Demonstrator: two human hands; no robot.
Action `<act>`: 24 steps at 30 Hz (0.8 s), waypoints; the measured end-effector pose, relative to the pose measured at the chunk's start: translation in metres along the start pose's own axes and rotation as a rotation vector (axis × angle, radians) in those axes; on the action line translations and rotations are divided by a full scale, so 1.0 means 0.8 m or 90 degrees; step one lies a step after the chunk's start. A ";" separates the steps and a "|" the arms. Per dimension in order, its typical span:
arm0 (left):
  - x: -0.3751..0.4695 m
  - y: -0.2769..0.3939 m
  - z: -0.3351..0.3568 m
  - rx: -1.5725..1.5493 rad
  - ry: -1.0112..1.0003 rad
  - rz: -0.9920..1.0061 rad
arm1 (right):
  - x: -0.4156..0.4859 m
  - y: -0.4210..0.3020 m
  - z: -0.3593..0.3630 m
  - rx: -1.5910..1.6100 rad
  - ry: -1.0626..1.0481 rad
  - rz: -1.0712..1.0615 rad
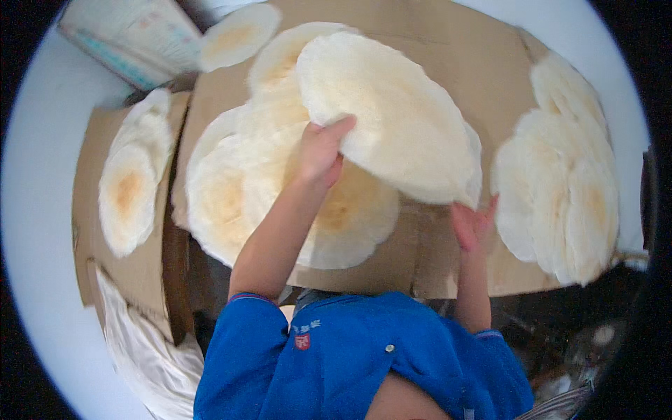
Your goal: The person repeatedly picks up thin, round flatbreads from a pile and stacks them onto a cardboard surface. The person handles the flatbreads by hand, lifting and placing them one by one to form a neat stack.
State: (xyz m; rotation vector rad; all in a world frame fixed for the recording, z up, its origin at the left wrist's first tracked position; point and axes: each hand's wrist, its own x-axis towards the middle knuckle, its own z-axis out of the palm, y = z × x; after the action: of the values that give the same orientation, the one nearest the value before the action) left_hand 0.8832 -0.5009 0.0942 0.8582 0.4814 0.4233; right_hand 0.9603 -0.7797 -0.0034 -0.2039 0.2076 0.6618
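Note:
My left hand [323,152] grips the near left edge of a large, thin, pale round flatbread [391,115], with the thumb on top. The bread is raised and tilted over the cardboard, and a second pale edge shows behind its right side. At its lower right edge is my right hand [472,226], thumb spread away from the bread. Its fingertips meet the edge, but whether they pinch it is unclear. Beneath my left forearm lies a spread of overlapping flatbreads [215,197] with browned centres, partly hidden by the arm and the raised bread.
Overlapping flatbreads [559,194] lie on the right of the cardboard sheet [446,247]. More flatbreads [126,202] rest on a separate cardboard piece [86,210] at left, across a dark gap. One flatbread [241,37] sits far left beside a printed box [134,39]. White cloth [152,357] hangs lower left.

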 end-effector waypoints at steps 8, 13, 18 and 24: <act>-0.064 0.076 -0.308 0.333 0.100 -0.169 | -0.015 0.151 -0.025 -0.499 0.176 0.160; -0.093 0.154 -0.337 0.323 0.076 -0.047 | -0.025 0.250 -0.004 -0.673 0.160 0.001; -0.115 0.324 -0.452 0.351 0.053 0.087 | -0.022 0.436 0.075 -0.611 0.031 0.005; -0.212 0.597 -0.672 0.577 0.300 0.164 | 0.019 0.702 0.177 -0.709 -0.248 0.241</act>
State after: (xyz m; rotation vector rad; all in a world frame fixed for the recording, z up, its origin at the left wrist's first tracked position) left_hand 0.3684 0.0155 0.2121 1.7201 1.0409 0.6629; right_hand 0.6386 -0.3024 0.0609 -1.1089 -0.5384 1.1286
